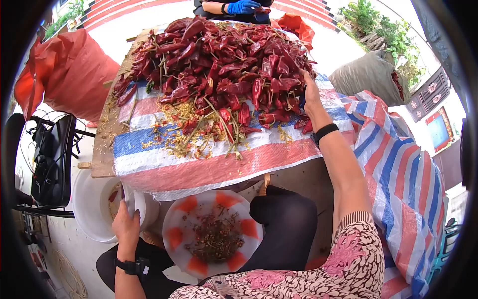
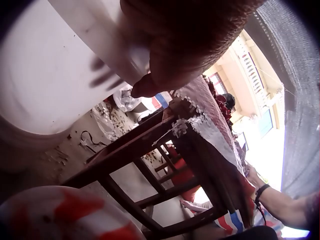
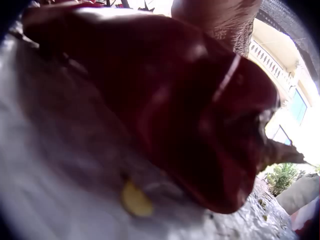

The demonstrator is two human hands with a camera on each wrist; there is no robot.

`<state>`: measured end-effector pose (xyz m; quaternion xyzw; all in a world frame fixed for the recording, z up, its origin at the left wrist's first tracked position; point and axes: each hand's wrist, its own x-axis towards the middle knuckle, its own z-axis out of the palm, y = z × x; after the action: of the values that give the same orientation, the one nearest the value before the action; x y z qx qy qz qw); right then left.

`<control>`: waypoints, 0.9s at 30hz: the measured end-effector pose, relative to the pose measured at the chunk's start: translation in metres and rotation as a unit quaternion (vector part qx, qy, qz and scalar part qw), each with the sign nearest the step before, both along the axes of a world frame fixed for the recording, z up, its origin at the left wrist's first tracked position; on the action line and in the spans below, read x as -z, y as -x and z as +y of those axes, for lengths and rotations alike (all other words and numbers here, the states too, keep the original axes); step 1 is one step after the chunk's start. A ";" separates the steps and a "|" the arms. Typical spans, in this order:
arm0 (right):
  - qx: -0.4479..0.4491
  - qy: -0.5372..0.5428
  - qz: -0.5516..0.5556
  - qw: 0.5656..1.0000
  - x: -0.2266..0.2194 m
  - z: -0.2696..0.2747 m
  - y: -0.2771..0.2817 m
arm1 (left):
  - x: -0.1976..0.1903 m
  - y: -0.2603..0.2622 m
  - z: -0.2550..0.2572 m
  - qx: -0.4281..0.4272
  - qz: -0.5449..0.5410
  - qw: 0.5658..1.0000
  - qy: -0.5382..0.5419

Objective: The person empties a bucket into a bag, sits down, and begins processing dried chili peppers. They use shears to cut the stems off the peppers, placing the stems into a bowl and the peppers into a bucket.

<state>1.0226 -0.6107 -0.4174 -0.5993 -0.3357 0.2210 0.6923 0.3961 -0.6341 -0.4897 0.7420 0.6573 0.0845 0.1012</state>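
Observation:
A large heap of dried red chili peppers [image 1: 219, 65] lies on a striped plastic sheet [image 1: 209, 172] over a raised board. My right hand [image 1: 312, 94] is against the heap's right side, its fingers mostly hidden among the peppers. One dried chili pepper [image 3: 165, 105] fills the right wrist view, just below that hand [image 3: 215, 17]; I cannot tell whether the fingers hold any pepper. Low on the left, my left hand [image 1: 126, 226] grips the rim of a white bucket [image 1: 82, 212], with finger shadows showing through the plastic in the left wrist view. Some red bits lie inside the bucket.
A white and orange basin [image 1: 169, 212] with stems and scraps sits between my knees. Yellow seeds [image 1: 184, 112] and loose stems litter the sheet's near part. Full red [image 1: 74, 70] and grey [image 1: 371, 77] sacks flank the board. Opposite, another person's blue-gloved hand [image 1: 243, 7] holds a pepper.

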 end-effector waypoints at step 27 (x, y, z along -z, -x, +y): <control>0.168 0.433 -0.445 0.765 -0.071 -0.097 0.016 | 0.008 -0.002 0.000 0.107 -0.155 0.955 -0.231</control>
<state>1.0069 -0.7081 -0.3466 -0.9135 -0.3686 -0.0689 0.1581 0.3986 -0.6340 -0.4975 0.7890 0.5128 0.3364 0.0356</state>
